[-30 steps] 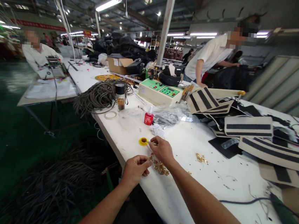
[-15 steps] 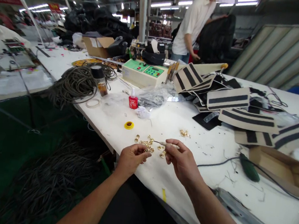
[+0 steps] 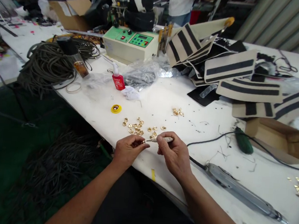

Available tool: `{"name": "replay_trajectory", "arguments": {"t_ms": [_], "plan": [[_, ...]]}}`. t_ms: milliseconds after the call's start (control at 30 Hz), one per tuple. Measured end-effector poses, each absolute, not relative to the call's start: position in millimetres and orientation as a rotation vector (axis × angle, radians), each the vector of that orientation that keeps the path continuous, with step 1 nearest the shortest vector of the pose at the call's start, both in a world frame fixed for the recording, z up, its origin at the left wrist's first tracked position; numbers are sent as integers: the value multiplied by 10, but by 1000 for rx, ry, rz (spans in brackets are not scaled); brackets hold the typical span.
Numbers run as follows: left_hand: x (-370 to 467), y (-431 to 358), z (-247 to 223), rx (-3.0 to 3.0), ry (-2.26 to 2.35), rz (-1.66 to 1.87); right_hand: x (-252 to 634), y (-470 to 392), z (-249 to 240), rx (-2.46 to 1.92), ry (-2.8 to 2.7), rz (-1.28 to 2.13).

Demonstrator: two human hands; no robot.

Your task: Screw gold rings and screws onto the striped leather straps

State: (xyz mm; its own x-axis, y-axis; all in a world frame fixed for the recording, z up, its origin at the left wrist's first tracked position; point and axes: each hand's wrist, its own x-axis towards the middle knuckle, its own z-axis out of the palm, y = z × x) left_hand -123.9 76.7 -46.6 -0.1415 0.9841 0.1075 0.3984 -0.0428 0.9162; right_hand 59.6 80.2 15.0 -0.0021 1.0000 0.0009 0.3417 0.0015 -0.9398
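Observation:
My left hand (image 3: pixel 130 150) pinches a small gold metal piece (image 3: pixel 143 142) near the table's front edge. In my right hand (image 3: pixel 174 153) is a thin pointed tool with a pale handle (image 3: pixel 167 139), its tip pointing left at or close to the held piece. Just beyond my hands lie several loose gold pieces (image 3: pixel 136 127). A small round yellow dish (image 3: pixel 116 108) with something dark inside sits left of them, and another gold cluster (image 3: pixel 178 111) lies farther back.
Behind stand a red bottle (image 3: pixel 119 82), a jar (image 3: pixel 80 68) and a green-topped machine (image 3: pixel 131 45). At right are striped panels (image 3: pixel 249 90), an open cardboard box (image 3: pixel 279 138) and a grey electric screwdriver (image 3: pixel 239 191). A person (image 3: pixel 181 4) stands beyond the table.
The view has tilted down and shifted right. My left hand has come away from the gold pile with a piece, and the tool's tip is now near that piece.

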Motion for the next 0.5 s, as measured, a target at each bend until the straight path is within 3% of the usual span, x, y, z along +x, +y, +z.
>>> {"name": "replay_trajectory", "arguments": {"t_ms": [500], "plan": [[-1222,764,-437,1554,1558,1208,583,836,73,-1441,-1509,1057]]}}
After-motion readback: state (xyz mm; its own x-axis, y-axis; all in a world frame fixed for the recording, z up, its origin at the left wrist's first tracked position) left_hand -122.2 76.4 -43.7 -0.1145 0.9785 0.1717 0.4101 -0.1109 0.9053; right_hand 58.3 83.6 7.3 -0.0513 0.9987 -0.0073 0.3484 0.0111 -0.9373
